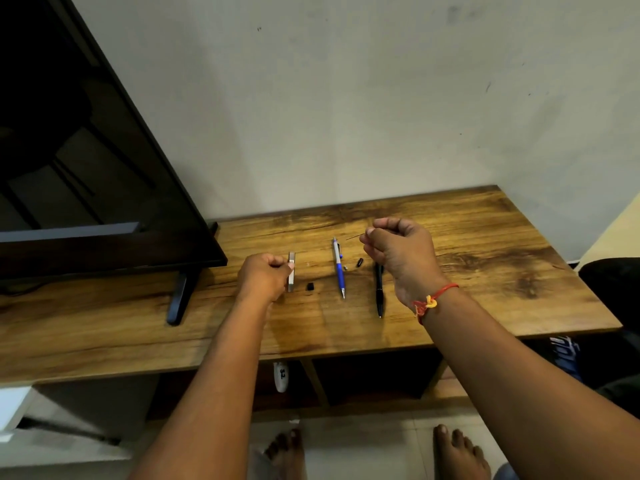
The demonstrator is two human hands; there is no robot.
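Right hand is pinching a thin lead between thumb and forefinger above the table. At its 9 o'clock, the left hand is clenching a grey case. Too hard a pinch is likely snapping the lead; loosening risks dropping it. Blue mechanical pencil is lying between the hands, with the black pen at the right hand's 6 o'clock. A television is crowding 9 o'clock.

Cap sits just right of the left hand gripping the bar, clicker pen between both grips, other pen under the right hand pinching the wire.
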